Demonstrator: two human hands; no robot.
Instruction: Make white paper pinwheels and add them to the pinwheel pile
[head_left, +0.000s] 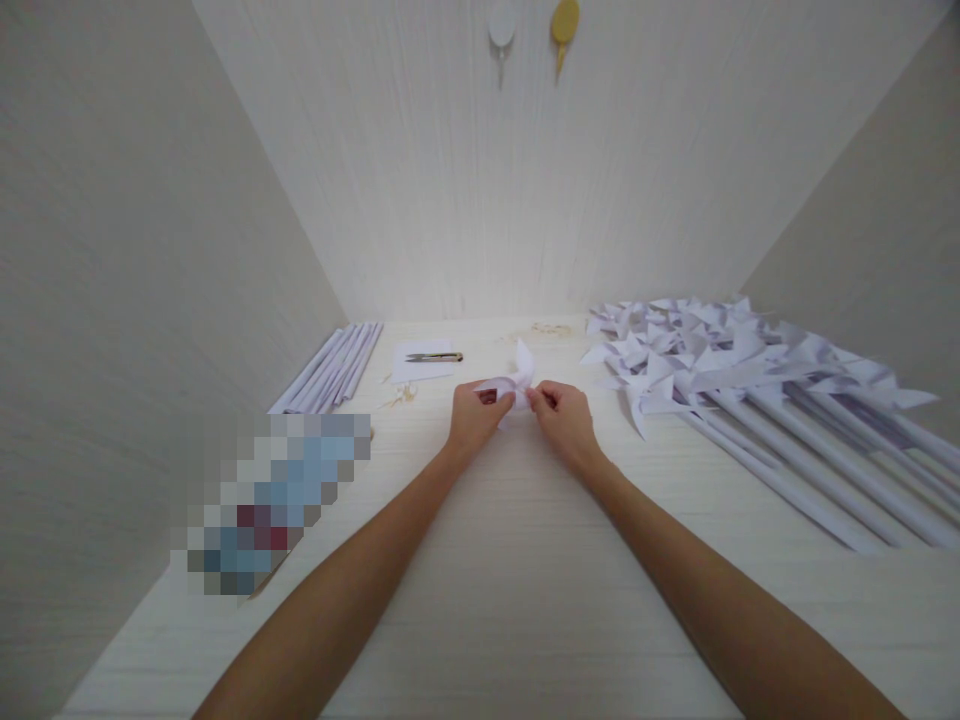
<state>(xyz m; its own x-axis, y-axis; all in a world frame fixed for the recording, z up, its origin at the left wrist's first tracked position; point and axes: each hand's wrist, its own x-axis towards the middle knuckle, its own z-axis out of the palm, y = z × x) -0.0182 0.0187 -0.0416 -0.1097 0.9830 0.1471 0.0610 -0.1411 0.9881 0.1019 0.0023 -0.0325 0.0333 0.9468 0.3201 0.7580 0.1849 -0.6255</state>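
Both of my hands meet at the middle of the pale table [510, 560]. My left hand [474, 418] and my right hand [564, 418] each pinch a folded piece of white paper [517, 382], shaped like a partly formed pinwheel, with one pointed flap sticking up. The fingers of both hands are closed on the paper just above the tabletop.
A heap of finished white paper pinwheels [690, 350] on long white rolled sticks [840, 460] fills the right side. Several plain white sticks [334, 368] lie at the left. Small clippers [435, 357] rest on a paper sheet behind my hands. A blurred-out patch [274, 500] lies at the left. Walls enclose three sides.
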